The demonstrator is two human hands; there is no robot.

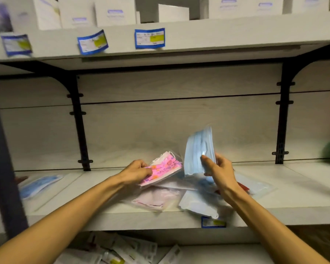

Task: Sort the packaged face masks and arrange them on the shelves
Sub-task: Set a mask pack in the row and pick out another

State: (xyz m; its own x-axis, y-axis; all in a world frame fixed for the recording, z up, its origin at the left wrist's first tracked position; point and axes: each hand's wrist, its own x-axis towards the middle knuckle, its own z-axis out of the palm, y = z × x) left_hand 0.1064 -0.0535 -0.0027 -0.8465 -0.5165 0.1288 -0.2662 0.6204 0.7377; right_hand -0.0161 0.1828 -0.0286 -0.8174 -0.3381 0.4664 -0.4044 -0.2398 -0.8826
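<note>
Our left hand (139, 171) curls its fingers round the near edge of a pink patterned mask pack (163, 169), glossy clear plastic over soft fabric, tilted up off the heap. Our right hand (220, 169) pinches a pale blue mask pack (199, 151) between thumb and fingers, holding it nearly upright above the shelf; its pleats show through the crinkled film. Just below both hands lies a loose heap: we count one pale pink pack (156, 200) and one white-blue pack (198, 203) at the front edge, with more, blurred, beneath the wrist. One blue pack (39, 184) lies alone, well apart to the left. The middle shelf (293, 197) is smooth pale wood-grain board on black metal brackets (80, 121). Three blue-bordered labels (150, 38) hang on the upper shelf edge under white boxes (114, 12).
</note>
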